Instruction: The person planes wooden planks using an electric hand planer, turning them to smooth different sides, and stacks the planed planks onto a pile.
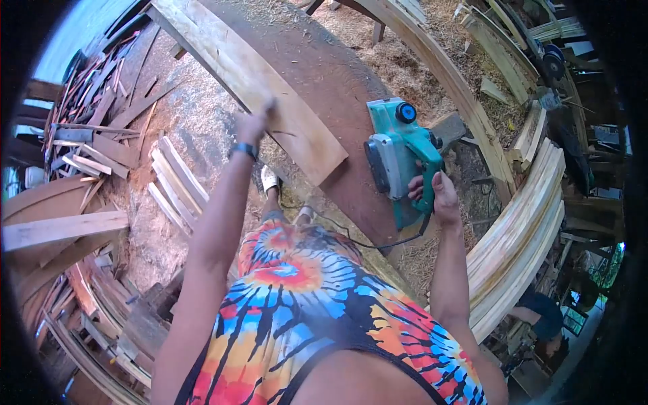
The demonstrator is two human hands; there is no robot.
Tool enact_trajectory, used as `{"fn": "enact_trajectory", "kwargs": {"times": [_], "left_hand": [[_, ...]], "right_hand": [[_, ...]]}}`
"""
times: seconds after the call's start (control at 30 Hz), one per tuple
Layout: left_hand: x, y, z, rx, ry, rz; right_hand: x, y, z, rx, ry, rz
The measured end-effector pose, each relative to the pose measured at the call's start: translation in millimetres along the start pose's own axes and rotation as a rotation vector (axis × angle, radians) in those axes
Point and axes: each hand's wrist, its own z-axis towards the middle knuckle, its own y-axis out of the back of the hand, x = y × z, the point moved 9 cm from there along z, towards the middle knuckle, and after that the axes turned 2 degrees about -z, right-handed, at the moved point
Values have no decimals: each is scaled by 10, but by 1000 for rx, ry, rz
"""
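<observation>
A teal electric planer [398, 152] lies tilted over the right part of a brown work surface [337, 88]. My right hand [435, 194] is closed round its rear handle, and a dark cord runs from it toward my body. Left of the planer, a thick pale wooden board [270, 94] rests on the same surface. My left hand [253, 128] is at the board's near long edge, blurred by motion; whether its fingers grip anything does not show clearly.
Curved planks [520, 236] are stacked at the right, beside a long curved beam [452, 74]. Short boards [177, 179] and scrap wood [94, 145] lie on the dusty ground at left. Part of another person [543, 316] shows at lower right.
</observation>
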Motion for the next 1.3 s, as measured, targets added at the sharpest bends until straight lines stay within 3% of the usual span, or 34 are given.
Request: {"fn": "enact_trajectory", "kwargs": {"times": [0.03, 0.07, 0.1, 0.13, 0.17, 0.23, 0.27, 0.37, 0.53, 0.67, 0.87, 0.97, 1.07, 1.3], "left_hand": [[-153, -206, -532, 227, 17, 49], [-16, -356, -786, 295, -180, 11], [316, -446, -1079, 446, -78, 146], [694, -502, -1316, 449, -132, 155], [1079, -602, -1636, 683, 33, 152], [1224, -535, -2154, 1018, 119, 695], [1688, -577, -2261, 1114, 90, 726], [2034, -750, -2435, 985, -35, 737], [1956, -1210, -2724, 1130, -240, 933], [1961, -1421, -2791, 1267, -294, 948], [1934, -1521, -2786, 1432, -298, 912], [1894, -1509, -2740, 1515, -283, 875], [1845, -1464, -2630, 1602, -260, 819], [1605, -1029, -2081, 1805, -78, 592]], "right_hand": [[43, -86, 29, 82, -48, 123], [78, -98, 30, 77, -52, 107], [109, -128, 42, 74, -56, 89], [161, -191, 78, 74, -56, 71], [195, -293, 44, 24, -102, 100], [471, -521, -76, 50, -78, 18], [530, -599, -133, 62, -72, -19], [420, -774, -238, 146, -84, -32], [171, -1222, -204, 303, -108, -232], [200, -1532, -193, 393, -117, -156], [166, -1626, 83, 427, -93, -210], [396, -1760, 315, 423, 41, -248], [525, -1993, 601, 451, -81, -214], [1037, -2769, 1602, 432, -66, -197]]}}
